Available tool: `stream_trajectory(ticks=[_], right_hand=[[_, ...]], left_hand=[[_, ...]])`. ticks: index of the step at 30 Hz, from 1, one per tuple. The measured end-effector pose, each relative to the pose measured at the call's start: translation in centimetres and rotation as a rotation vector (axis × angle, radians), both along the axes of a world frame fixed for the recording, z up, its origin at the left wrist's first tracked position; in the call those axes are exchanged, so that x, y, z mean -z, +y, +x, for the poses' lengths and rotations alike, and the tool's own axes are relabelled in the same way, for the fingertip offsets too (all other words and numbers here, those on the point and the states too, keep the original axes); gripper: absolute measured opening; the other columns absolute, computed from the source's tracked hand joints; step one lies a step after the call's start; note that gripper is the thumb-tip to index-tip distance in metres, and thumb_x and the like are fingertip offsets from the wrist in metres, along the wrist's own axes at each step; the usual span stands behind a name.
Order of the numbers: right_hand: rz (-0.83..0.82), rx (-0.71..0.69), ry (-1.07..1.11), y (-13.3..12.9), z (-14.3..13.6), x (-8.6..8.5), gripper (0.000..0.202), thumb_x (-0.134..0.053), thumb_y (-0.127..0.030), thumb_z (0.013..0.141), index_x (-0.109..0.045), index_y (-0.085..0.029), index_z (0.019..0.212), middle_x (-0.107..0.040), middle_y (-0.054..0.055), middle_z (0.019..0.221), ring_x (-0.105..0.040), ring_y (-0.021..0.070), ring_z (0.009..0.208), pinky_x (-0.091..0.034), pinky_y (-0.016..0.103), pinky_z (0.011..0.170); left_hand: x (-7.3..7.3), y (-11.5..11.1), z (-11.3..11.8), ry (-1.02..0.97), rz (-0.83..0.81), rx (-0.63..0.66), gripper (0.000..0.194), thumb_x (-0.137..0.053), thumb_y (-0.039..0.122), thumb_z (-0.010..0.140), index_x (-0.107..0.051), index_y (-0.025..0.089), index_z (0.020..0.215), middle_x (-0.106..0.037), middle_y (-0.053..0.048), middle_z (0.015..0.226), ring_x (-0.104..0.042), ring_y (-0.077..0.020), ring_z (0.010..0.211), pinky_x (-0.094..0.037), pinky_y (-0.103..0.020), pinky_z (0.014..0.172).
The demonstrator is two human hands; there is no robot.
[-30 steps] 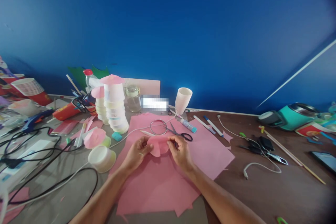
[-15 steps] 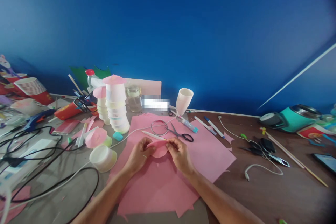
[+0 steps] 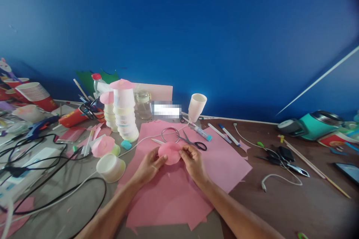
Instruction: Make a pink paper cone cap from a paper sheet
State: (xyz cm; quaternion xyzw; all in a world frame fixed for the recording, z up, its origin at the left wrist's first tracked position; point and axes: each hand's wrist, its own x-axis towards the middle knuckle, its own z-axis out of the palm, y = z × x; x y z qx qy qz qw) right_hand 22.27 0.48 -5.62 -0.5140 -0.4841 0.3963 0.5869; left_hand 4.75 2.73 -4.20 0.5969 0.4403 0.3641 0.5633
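Observation:
Between my hands is a pink paper circle (image 3: 169, 153), tilted up with its face toward me. My left hand (image 3: 151, 163) pinches its left edge, thumb in front. The right edge is pinched by the fingertips of my right hand (image 3: 192, 160). Both hands are above a large pink paper sheet (image 3: 168, 205). Just behind the circle lie a tape-like ring (image 3: 170, 128), a white pencil-like stick (image 3: 157, 141) partly covered by the circle, and dark-handled scissors (image 3: 200, 145).
Left stand a tall stack of white paper cups (image 3: 126, 119) with a pink cone top, a lying cup (image 3: 108, 168) and tangled black cables (image 3: 84, 183). A white cup stack (image 3: 197, 106) stands behind. Markers (image 3: 228, 134), a white cable (image 3: 280, 177) and a teal kettle-like container (image 3: 314, 125) are right.
The paper circle has turned up to show its full face, and now covers part of the pencil-like stick. Both hands stay nearly in place, holding its edges.

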Motion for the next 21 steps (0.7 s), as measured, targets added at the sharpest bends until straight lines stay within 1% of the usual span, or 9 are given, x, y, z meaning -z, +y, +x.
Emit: stream_trajectory(ticks=[2,4,6,8,10,14,17,21], right_hand=[[0.009,0.02,-0.01,0.0,0.1,0.0,0.02,-0.059,-0.037,0.081,-0.061,-0.019,0.073,-0.057,0.0,0.06,-0.051,0.0136,0.055,-0.043,0.025,0.051],[0.021,0.035,-0.028,-0.1,0.1,0.1,0.02,-0.059,-0.037,0.081,-0.062,-0.018,0.073,-0.059,0.0,0.062,-0.051,0.0137,0.056,-0.043,0.025,0.052],[0.034,0.041,-0.051,-0.2,0.0,0.1,0.019,-0.062,-0.036,0.08,-0.063,-0.018,0.075,-0.061,0.001,0.065,-0.053,0.014,0.058,-0.044,0.025,0.054],[0.044,0.037,-0.072,-0.3,-0.2,0.1,0.018,-0.063,-0.035,0.08,-0.064,-0.018,0.075,-0.063,0.001,0.066,-0.054,0.0145,0.06,-0.045,0.026,0.056],[0.051,0.024,-0.085,-0.5,-0.4,0.2,0.017,-0.062,-0.035,0.082,-0.064,-0.019,0.077,-0.066,0.002,0.067,-0.057,0.0153,0.061,-0.047,0.026,0.058],[0.059,-0.001,-0.095,-0.6,-0.6,0.3,0.015,-0.06,-0.034,0.084,-0.065,-0.019,0.084,-0.07,0.003,0.073,-0.064,0.017,0.065,-0.051,0.027,0.06],[0.083,-0.006,-0.11,-0.7,-0.5,0.5,0.013,-0.06,-0.032,0.084,-0.066,-0.02,0.087,-0.072,0.003,0.077,-0.067,0.0175,0.067,-0.054,0.028,0.062],[0.106,0.003,-0.155,-0.7,-0.5,0.7,0.015,-0.059,-0.031,0.085,-0.067,-0.02,0.089,-0.074,0.005,0.08,-0.069,0.0185,0.07,-0.055,0.028,0.063]], left_hand=[[-0.3,-0.2,0.1,-0.024,-0.076,0.049,0.043,-0.074,0.055,0.075,-0.063,0.014,0.08,-0.06,-0.001,0.062,-0.052,-0.0129,0.054,-0.038,-0.024,0.051],[-0.4,-0.3,0.2,-0.031,-0.142,0.084,0.044,-0.074,0.056,0.074,-0.06,0.014,0.072,-0.058,-0.001,0.055,-0.055,-0.0143,0.05,-0.036,-0.024,0.049],[-0.2,-0.4,0.3,-0.022,-0.179,0.1,0.045,-0.073,0.056,0.075,-0.056,0.015,0.065,-0.054,0.0,0.048,-0.058,-0.0157,0.047,-0.035,-0.024,0.046],[0.1,-0.3,0.3,-0.028,-0.198,0.106,0.045,-0.073,0.055,0.075,-0.055,0.015,0.061,-0.05,0.002,0.046,-0.059,-0.0159,0.045,-0.036,-0.023,0.045],[0.6,-0.3,0.4,-0.056,-0.208,0.099,0.042,-0.073,0.052,0.076,-0.056,0.015,0.063,-0.046,0.005,0.045,-0.057,-0.0144,0.043,-0.038,-0.023,0.044],[1.3,-0.2,0.6,-0.13,-0.214,0.043,0.036,-0.073,0.046,0.075,-0.056,0.016,0.064,-0.042,0.008,0.046,-0.05,-0.0107,0.038,-0.044,-0.025,0.043],[1.3,-0.2,0.6,-0.127,-0.223,0.018,0.036,-0.075,0.045,0.073,-0.055,0.017,0.062,-0.043,0.008,0.046,-0.049,-0.0102,0.038,-0.043,-0.025,0.042],[1.1,-0.1,0.7,-0.096,-0.203,0.004,0.036,-0.075,0.044,0.071,-0.055,0.017,0.06,-0.046,0.006,0.048,-0.048,-0.0097,0.038,-0.039,-0.023,0.041]])
